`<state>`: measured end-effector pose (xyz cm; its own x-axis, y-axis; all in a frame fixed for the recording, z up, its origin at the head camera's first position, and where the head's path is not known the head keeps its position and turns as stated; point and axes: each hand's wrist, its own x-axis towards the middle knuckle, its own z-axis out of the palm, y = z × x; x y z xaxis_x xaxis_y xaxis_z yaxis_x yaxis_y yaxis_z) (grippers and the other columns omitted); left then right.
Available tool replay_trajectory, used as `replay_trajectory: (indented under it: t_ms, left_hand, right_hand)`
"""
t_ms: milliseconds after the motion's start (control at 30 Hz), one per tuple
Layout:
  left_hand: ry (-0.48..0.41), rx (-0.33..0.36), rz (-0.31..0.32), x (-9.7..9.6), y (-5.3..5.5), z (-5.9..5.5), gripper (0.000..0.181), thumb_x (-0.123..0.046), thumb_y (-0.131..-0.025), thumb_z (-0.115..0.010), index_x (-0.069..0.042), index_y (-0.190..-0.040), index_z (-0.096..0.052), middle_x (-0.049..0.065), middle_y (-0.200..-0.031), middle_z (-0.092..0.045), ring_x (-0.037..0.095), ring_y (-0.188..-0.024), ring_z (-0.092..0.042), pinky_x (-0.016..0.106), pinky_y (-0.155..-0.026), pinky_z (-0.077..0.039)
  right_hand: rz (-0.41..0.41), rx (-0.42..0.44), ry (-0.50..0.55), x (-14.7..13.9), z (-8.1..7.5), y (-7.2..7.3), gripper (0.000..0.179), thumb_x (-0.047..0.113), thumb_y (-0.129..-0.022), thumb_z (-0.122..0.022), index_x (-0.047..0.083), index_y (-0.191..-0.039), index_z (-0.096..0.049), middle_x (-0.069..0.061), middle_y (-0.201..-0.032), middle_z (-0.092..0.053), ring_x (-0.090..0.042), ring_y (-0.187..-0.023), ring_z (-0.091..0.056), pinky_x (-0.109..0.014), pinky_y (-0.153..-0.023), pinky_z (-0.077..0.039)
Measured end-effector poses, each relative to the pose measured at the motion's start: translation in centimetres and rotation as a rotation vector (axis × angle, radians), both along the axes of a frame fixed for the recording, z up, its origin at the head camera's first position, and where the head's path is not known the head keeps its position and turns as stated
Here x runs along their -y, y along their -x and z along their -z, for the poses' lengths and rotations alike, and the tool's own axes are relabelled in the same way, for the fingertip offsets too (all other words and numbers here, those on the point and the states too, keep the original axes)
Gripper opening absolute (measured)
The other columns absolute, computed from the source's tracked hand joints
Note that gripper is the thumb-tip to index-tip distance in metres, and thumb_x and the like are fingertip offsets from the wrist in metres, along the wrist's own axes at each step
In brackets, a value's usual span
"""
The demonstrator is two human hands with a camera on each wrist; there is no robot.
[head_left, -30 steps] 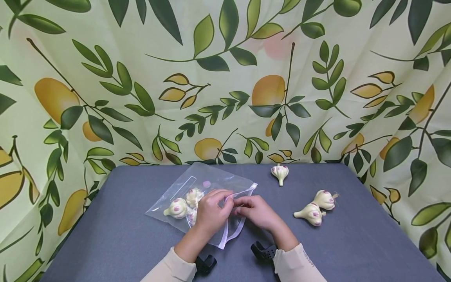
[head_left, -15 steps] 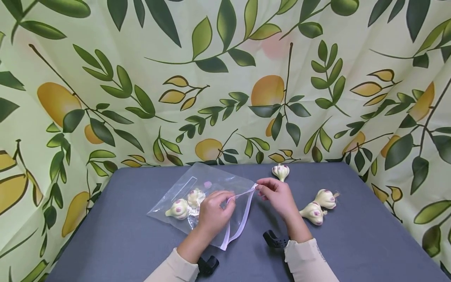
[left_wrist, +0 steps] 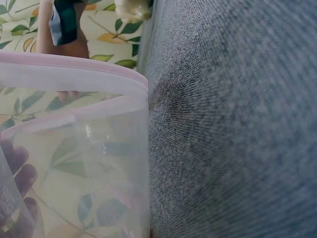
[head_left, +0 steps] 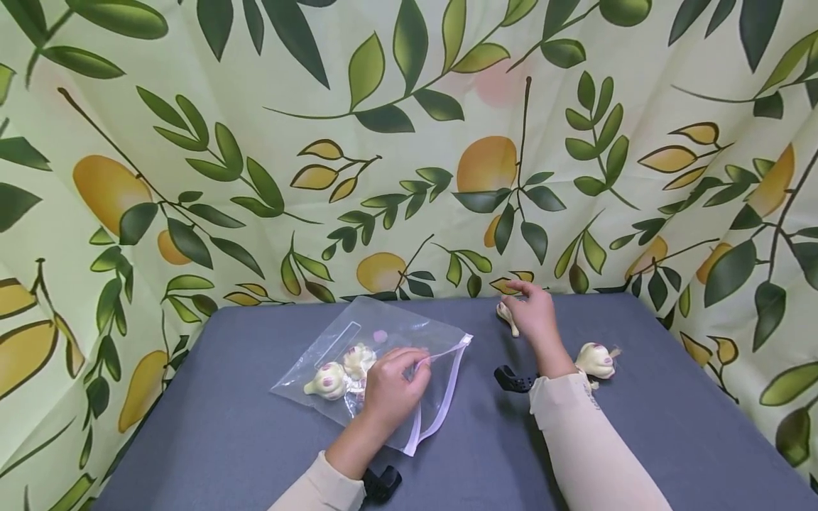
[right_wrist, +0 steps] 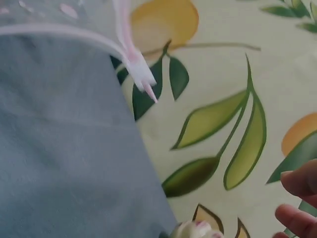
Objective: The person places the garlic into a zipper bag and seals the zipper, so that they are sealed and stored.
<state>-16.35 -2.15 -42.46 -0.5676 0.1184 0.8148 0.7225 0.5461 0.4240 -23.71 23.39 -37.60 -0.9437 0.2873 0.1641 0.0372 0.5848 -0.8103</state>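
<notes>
While I scan the head view, the left hand (head_left: 395,387) pinches the lip of a clear zip bag (head_left: 409,319), forearm slanting in from below. Bag lies diagonally on the table (head_left: 224,397), mouth facing right, garlic bulbs (head_left: 329,381) in its left part. Right hand (head_left: 535,314), fingers parted, reaches forward beside a lone bulb (head_left: 504,312) near the far edge; bulb's neck points back toward the person, long axis tilted slightly right. On left wrist I get fingertips (left_wrist: 26,178) by the plastic; can't tell the grip there. On right wrist I see thumb and finger spread, apart from that bulb.
</notes>
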Motion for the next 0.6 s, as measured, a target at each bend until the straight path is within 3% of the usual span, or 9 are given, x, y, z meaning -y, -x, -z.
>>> replay_trajectory:
  t_ms: [100,200,267,400,600]
  left_hand:
    - [0.004,0.016,0.005,0.1,-0.1,0.0,0.009,-0.012,-0.076,-0.068,-0.01,-0.083,-0.075,-0.002,-0.086,-0.073,0.01,-0.083,-0.069,0.023,-0.076,-0.054]
    - [0.006,0.02,0.001,0.1,-0.1,0.1,0.009,-0.011,-0.076,-0.068,-0.01,-0.082,-0.075,-0.003,-0.085,-0.073,0.01,-0.082,-0.069,0.022,-0.075,-0.054]
    - [0.007,0.024,0.003,0.1,-0.2,0.2,0.008,-0.011,-0.076,-0.069,-0.011,-0.082,-0.074,-0.003,-0.085,-0.073,0.01,-0.082,-0.069,0.022,-0.076,-0.054]
    - [0.005,0.015,0.011,0.0,-0.3,0.4,0.008,-0.011,-0.076,-0.069,-0.012,-0.082,-0.074,-0.003,-0.084,-0.073,0.009,-0.082,-0.069,0.021,-0.076,-0.054]
    - [0.003,-0.037,0.008,0.1,0.2,0.4,0.008,-0.01,-0.076,-0.068,-0.011,-0.082,-0.074,-0.002,-0.083,-0.073,0.01,-0.079,-0.069,0.022,-0.074,-0.054]
  right_hand:
    - [0.004,0.064,-0.045,-0.8,-0.2,0.8,0.043,0.02,-0.089,-0.055,0.009,-0.131,-0.055,-0.019,-0.142,-0.043,-0.038,-0.132,-0.036,-0.052,-0.102,-0.035]
    - [-0.05,0.131,-0.121,-1.2,0.2,1.3,0.048,0.021,-0.089,-0.055,0.006,-0.134,-0.05,-0.022,-0.143,-0.04,-0.042,-0.128,-0.038,-0.053,-0.098,-0.038]
    - [-0.091,0.163,-0.171,-1.4,0.8,1.5,0.051,0.021,-0.088,-0.056,0.003,-0.134,-0.048,-0.025,-0.141,-0.04,-0.043,-0.12,-0.044,-0.053,-0.092,-0.041]
    - [-0.188,0.191,-0.335,-1.5,2.0,2.0,0.054,0.017,-0.084,-0.058,-0.003,-0.133,-0.047,-0.029,-0.138,-0.041,-0.048,-0.117,-0.045,-0.056,-0.095,-0.04]
    - [-0.315,0.287,-0.512,-1.1,2.3,2.5,0.044,0.007,-0.084,-0.053,0.004,-0.128,-0.056,-0.026,-0.131,-0.05,-0.043,-0.111,-0.052,-0.05,-0.088,-0.045]
